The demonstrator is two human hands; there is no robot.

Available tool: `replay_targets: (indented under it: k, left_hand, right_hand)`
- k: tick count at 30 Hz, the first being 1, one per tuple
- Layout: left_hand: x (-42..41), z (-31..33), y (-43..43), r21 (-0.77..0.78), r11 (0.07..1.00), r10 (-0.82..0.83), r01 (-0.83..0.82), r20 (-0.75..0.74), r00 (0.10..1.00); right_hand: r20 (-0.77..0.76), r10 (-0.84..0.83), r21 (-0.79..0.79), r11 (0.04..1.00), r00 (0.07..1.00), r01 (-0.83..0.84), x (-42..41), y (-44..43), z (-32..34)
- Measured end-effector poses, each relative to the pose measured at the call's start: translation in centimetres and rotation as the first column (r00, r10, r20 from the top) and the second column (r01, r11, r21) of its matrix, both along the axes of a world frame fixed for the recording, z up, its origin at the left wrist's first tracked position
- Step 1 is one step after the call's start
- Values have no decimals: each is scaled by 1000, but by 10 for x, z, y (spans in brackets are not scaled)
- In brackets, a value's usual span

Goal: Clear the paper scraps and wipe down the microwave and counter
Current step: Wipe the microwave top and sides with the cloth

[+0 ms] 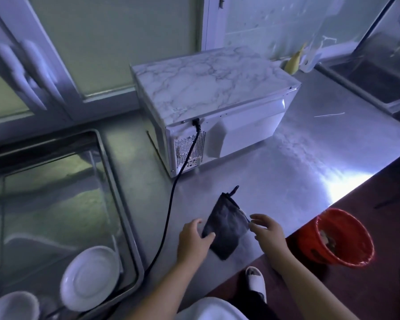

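A dark grey cloth (226, 227) lies folded on the steel counter (275, 181) near its front edge. My left hand (193, 239) pinches the cloth's left edge, thumb on top of it. My right hand (267, 232) is at the cloth's right corner with relaxed, spread fingers, holding nothing. Behind the cloth stands the white microwave (217, 107) with a marble-patterned top, its back panel toward me. Its black power cord (171, 211) runs down across the counter just left of my left hand.
A steel sink (56, 204) at the left holds white plates (90, 278). A red bin (337, 239) with scraps inside stands on the floor at the right. A thin white scrap (329, 114) lies on the counter right of the microwave. A second basin (374, 82) sits far right.
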State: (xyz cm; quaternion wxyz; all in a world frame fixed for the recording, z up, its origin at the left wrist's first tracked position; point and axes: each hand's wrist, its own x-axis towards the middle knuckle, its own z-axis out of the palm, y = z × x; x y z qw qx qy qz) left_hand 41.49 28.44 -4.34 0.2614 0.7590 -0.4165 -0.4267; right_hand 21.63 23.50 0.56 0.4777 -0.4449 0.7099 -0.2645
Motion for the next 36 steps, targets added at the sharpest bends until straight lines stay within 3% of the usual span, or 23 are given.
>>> replay_targets:
  k: [6, 10, 13, 16, 19, 20, 23, 25, 27, 31, 34, 36]
  left_hand:
    - [-8, -16, -11, 256, 967, -32, 10, 82, 996]
    - [-26, -2, -29, 208, 964, 156, -167, 68, 985]
    - [-44, 28, -53, 100, 968, 227, -231, 48, 973]
    - [-60, 67, -86, 98, 988, 115, -121, 63, 991]
    - [-78, 105, -122, -6, 997, 74, -74, 204, 976]
    - [-85, 117, -131, -41, 999, 38, -29, 241, 970]
    - [-102, 147, -146, -68, 975, -194, 213, 216, 957]
    - [-107, 165, -149, -111, 955, -257, 275, 154, 954]
    - [-113, 178, -150, -181, 947, -250, 265, 101, 963]
    - [-125, 188, -154, -253, 959, -123, 125, 23, 992]
    - [-141, 184, -154, -336, 941, 7, -34, -81, 997]
    - [-156, 178, -152, -389, 914, 46, -114, -178, 983]
  right_hand:
    - [187, 97, 37, 994, 978, -106, -17, -43, -12]
    - [255, 236, -17, 971, 938, -240, -52, -90, -8]
    - [261, 440, -67, 896, 859, -438, -79, -130, -2]
    - [161, 666, -145, 746, 728, -650, -98, -165, 12]
    - [53, 731, -258, 668, 680, -698, -106, -194, 33]
    - [-18, 777, -285, 600, 629, -748, -109, -202, 39]
    - [-302, 902, -249, 237, 308, -939, -116, -222, 54]
    - [-368, 917, -196, 81, 150, -977, -118, -231, 61]
    - [-307, 936, -195, 112, 169, -974, -122, -232, 67]
    - [-83, 933, -256, 320, 351, -912, -138, -221, 75]
    - [199, 855, -221, 516, 480, -828, -159, -207, 81]
    - [377, 775, -154, 592, 507, -791, -174, -197, 84]
